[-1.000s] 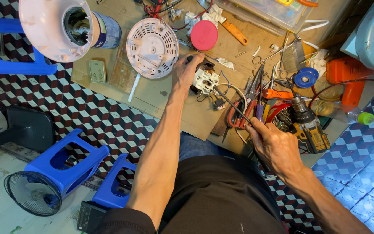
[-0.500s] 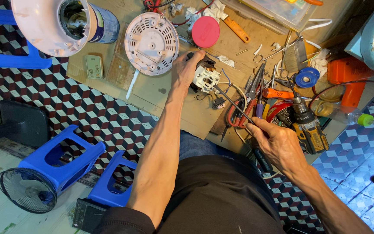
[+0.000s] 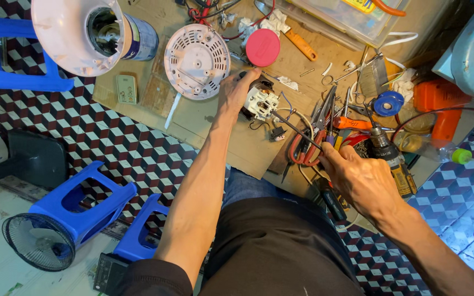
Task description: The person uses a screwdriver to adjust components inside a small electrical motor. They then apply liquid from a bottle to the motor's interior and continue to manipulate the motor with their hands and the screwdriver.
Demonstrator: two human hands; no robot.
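My left hand point(image 3: 236, 92) grips a small white and black switch block point(image 3: 260, 102) with trailing wires on a cardboard sheet point(image 3: 204, 118). My right hand point(image 3: 359, 176) holds a thin long-shafted screwdriver point(image 3: 297, 130) whose tip reaches the white block. The shaft runs up and to the left from my fingers. My arms reach out over my lap in dark clothing.
Around the block lie a round white vented cover point(image 3: 197, 60), a pink lid point(image 3: 263, 47), red-handled pliers point(image 3: 314, 143), a cordless drill point(image 3: 393, 159), a blue tape roll point(image 3: 388, 103) and a black-handled screwdriver point(image 3: 330, 198). A white fan housing point(image 3: 78, 33), blue stools point(image 3: 83, 208) and a small fan point(image 3: 37, 242) stand at left.
Both hands stay on the same things. My right hand and the screwdriver have shifted only slightly; the view has moved a little.
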